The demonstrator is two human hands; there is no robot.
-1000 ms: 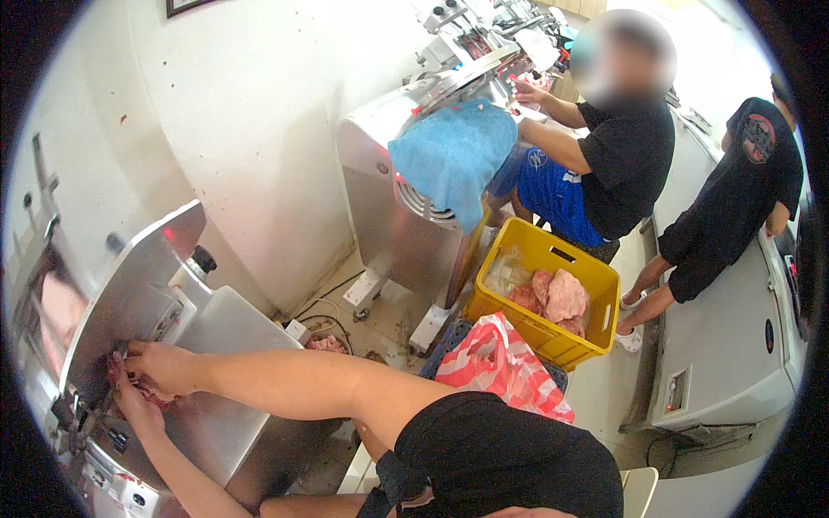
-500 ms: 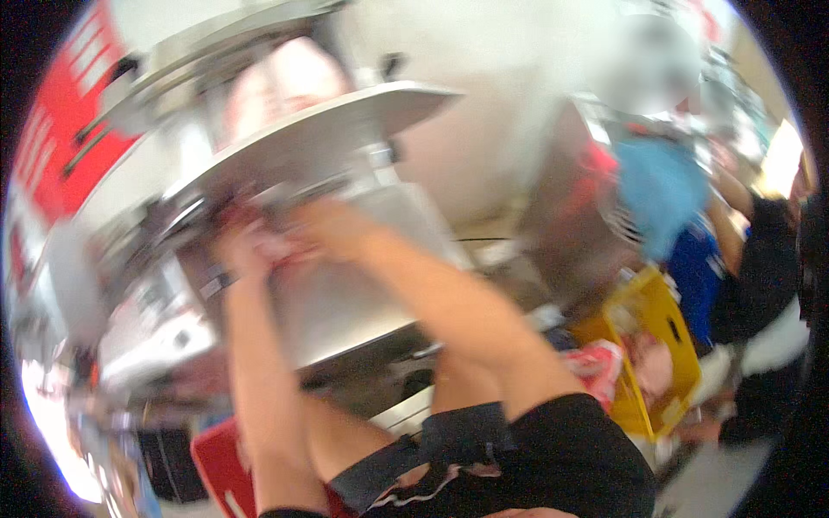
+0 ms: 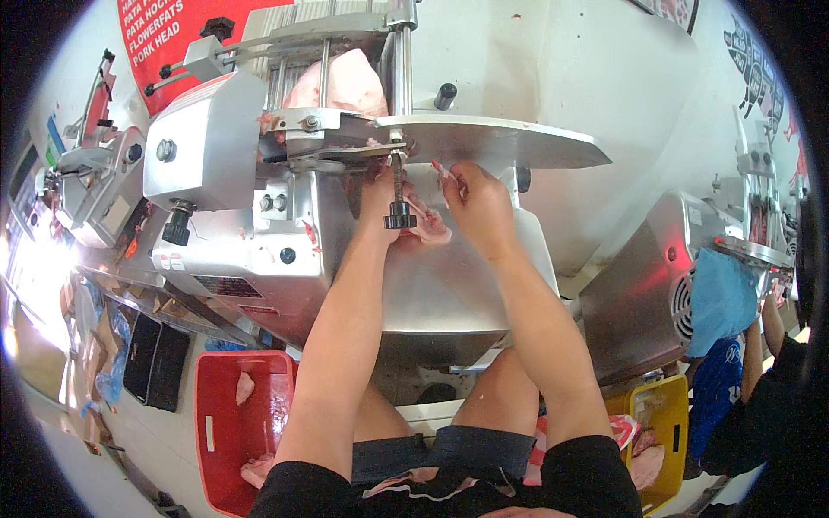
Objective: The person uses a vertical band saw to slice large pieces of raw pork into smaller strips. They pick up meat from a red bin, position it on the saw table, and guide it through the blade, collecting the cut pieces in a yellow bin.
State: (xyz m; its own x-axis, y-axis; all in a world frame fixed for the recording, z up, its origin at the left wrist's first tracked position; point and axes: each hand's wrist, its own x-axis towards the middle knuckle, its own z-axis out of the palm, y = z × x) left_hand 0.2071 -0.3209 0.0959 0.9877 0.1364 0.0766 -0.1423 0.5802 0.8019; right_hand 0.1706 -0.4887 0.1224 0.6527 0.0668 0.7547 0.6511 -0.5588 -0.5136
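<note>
A steel meat slicer [image 3: 449, 293] is in front of me, a pink slab of meat [image 3: 337, 82] in its carriage above the blade guard [image 3: 518, 142]. My left hand [image 3: 376, 198] reaches under the guard, its fingers mostly hidden behind a black-knobbed rod [image 3: 400, 216], beside pink sliced meat [image 3: 430, 226]. My right hand [image 3: 475, 203], just below the guard on the right, has its fingertips pinched on a small red-and-white scrap of meat [image 3: 442, 170].
A red crate [image 3: 207, 393] and yellow crate [image 3: 678, 406], both holding meat, flank my legs. Other slicers stand left [image 3: 108, 198] and right [image 3: 622, 319], the latter draped with blue cloth [image 3: 717, 302]. A co-worker's arm [image 3: 751, 354] shows at right. Black bins [image 3: 151, 363] lie at left.
My view has swung round from the co-workers to face the slicer. My right hand now pinches a scrap, a little apart from my left hand, which stays at the blade.
</note>
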